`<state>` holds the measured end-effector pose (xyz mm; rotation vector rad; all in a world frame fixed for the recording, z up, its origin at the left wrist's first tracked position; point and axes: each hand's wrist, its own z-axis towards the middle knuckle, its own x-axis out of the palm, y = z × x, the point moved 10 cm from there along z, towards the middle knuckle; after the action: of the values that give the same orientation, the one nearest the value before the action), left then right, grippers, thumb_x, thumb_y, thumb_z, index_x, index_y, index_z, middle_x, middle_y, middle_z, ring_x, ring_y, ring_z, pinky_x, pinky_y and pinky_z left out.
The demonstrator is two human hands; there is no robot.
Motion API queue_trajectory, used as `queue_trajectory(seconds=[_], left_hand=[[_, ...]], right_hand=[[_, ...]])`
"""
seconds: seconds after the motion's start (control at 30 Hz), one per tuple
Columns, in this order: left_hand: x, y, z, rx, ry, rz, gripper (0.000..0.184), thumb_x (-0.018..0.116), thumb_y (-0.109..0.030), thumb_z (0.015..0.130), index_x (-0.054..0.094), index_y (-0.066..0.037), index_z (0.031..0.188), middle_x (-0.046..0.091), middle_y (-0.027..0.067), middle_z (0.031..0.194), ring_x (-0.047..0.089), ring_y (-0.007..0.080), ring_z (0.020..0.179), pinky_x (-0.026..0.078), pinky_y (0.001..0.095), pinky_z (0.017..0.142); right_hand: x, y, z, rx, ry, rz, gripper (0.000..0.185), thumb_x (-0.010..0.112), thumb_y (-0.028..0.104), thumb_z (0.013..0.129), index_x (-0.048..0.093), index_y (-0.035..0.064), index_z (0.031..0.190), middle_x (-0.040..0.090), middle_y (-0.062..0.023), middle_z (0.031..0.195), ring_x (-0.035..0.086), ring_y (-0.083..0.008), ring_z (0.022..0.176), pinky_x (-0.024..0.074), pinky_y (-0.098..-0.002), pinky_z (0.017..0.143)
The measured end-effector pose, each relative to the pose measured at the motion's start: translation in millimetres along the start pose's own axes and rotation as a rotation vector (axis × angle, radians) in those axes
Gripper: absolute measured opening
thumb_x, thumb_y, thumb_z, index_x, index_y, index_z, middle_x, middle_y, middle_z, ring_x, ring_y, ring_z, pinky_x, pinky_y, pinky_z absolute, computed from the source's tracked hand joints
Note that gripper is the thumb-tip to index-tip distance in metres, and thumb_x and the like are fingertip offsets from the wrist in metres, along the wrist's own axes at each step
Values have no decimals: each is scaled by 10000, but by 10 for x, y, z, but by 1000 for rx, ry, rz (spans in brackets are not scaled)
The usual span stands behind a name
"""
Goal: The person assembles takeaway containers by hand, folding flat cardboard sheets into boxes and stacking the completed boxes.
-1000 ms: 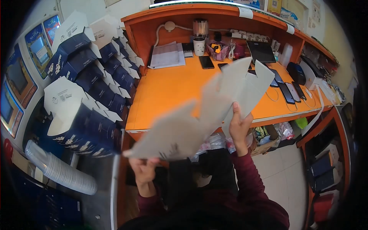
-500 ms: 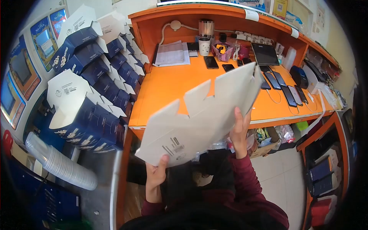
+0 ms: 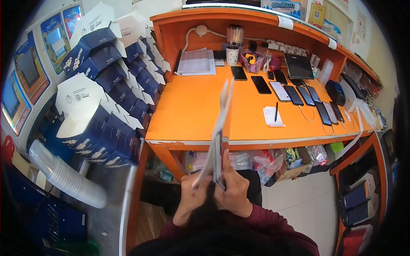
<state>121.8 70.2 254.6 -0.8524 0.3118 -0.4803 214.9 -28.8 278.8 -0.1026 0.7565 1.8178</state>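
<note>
A folded cardboard sheet [image 3: 218, 132], seen almost edge-on and slightly blurred, stands upright between my hands in front of the orange desk. My left hand [image 3: 193, 194] is closed on its lower left side. On the lower right side, my right hand [image 3: 232, 190] grips it with the thumb pointing up. The sheet's left face is pale, and darker layers show along its right edge. Stacks of assembled navy boxes [image 3: 102, 136] with white open flaps stand to the left of the desk.
Several phones [image 3: 261, 85] lie on the orange desk [image 3: 192, 111], with a pen on a paper slip [image 3: 272, 117], a cup [image 3: 232, 55] and papers [image 3: 196, 62]. Stacked plastic cups [image 3: 68, 179] lie at lower left. Plastic bags and a carton [image 3: 294, 168] sit beneath the desk.
The cardboard has turned from broad and slanting to narrow, upright and edge-on. My hands have come close together at its lower end. More of the desk's phones and the paper slip are now visible.
</note>
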Motion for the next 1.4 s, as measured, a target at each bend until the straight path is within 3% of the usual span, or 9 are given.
queue_trajectory(seconds=[0.17,0.3,0.43,0.53,0.63,0.7,0.8,1.1,1.4], left_hand=[[-262,152,245,-108,-105,-11,264,642,-205,1014,701,52,1015,698,14,858,635,92,776,510,275,660],[-726,597,903,-344,-22,93,389,665,-279,1008,682,84,1148,743,109,973,658,107,851,538,294,732],[-852,240,1531,126,-176,675,610,790,-93,838,516,58,1362,689,207,1197,670,301,1077,509,413,903],[-319,51,1976,277,78,795,743,796,-78,791,447,-16,1443,553,219,1429,538,400,1302,423,454,1070],[519,455,2360,613,414,918,764,799,-159,805,449,-63,1477,599,192,1360,575,356,1266,378,522,1100],[816,1069,2625,587,480,1152,693,806,-148,791,515,-58,1413,682,159,1210,623,349,1183,365,564,1072],[1038,1764,2819,-164,1079,1161,560,799,-89,759,601,-70,1282,702,136,1166,653,330,1135,374,527,1042],[1043,1905,2278,403,471,1313,64,678,-68,820,693,-112,865,697,73,814,684,262,845,418,409,869],[805,2015,1809,235,505,1051,251,702,-195,902,752,-135,1140,608,87,1041,614,273,1018,422,445,876]], right_hand=[[11,-542,92,202,93,-6,541,688,0,840,540,-89,1352,643,-304,1224,703,-417,965,573,-371,776],[-412,-1391,398,567,51,151,325,705,77,907,637,-74,1186,741,-191,976,723,-288,835,554,-355,755],[-426,-2026,503,663,8,544,341,747,102,893,637,-99,1146,735,-170,998,714,-221,857,564,-337,747],[-387,-2202,539,753,58,580,361,758,98,883,626,-106,1150,726,-172,1007,712,-226,877,575,-327,751],[-205,-2456,551,784,154,655,393,763,90,874,608,-110,1175,721,-181,1026,715,-237,887,584,-329,764],[-123,-2595,550,788,197,674,419,765,81,867,595,-109,1199,719,-182,1047,718,-245,896,588,-336,785],[-52,-2602,627,778,203,685,452,772,68,849,586,-112,1219,716,-187,1076,725,-254,906,588,-338,806],[407,-3338,592,916,203,669,413,766,-1,742,674,-119,1127,747,-187,990,734,-255,838,569,-320,780],[487,-3501,610,886,261,578,363,775,30,724,708,-128,1044,751,-196,893,730,-264,747,565,-327,757]])
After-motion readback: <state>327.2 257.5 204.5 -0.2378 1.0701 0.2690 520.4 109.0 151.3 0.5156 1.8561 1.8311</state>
